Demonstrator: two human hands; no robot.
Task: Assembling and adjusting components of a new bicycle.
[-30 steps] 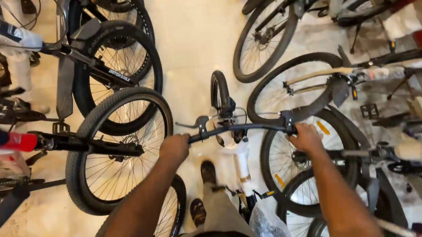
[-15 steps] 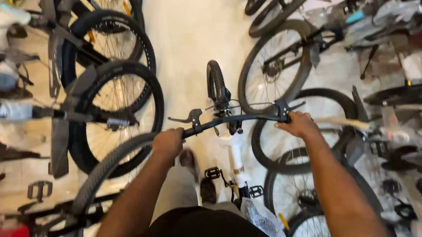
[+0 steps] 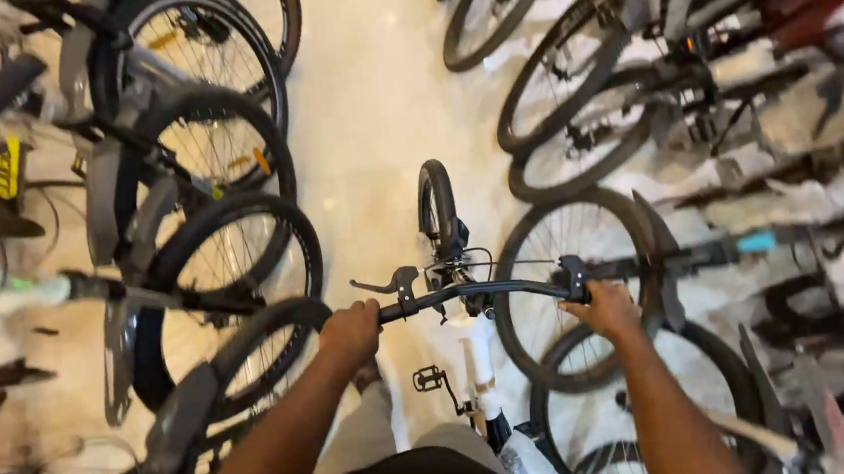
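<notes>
I have my left hand (image 3: pixel 351 331) and right hand (image 3: pixel 607 308) each wrapped tight around a grip of the black handlebar (image 3: pixel 476 291), walking the white-framed bicycle (image 3: pixel 474 363) along the narrow floor aisle (image 3: pixel 373 120) between parked bikes; steering straight seems the need.

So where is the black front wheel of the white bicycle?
Head view, centre: the black front wheel points up the pale floor aisle, ahead of the handlebar.

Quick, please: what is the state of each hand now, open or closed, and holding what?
Left hand: closed on the left grip of the handlebar.
Right hand: closed on the right grip of the handlebar.
</notes>
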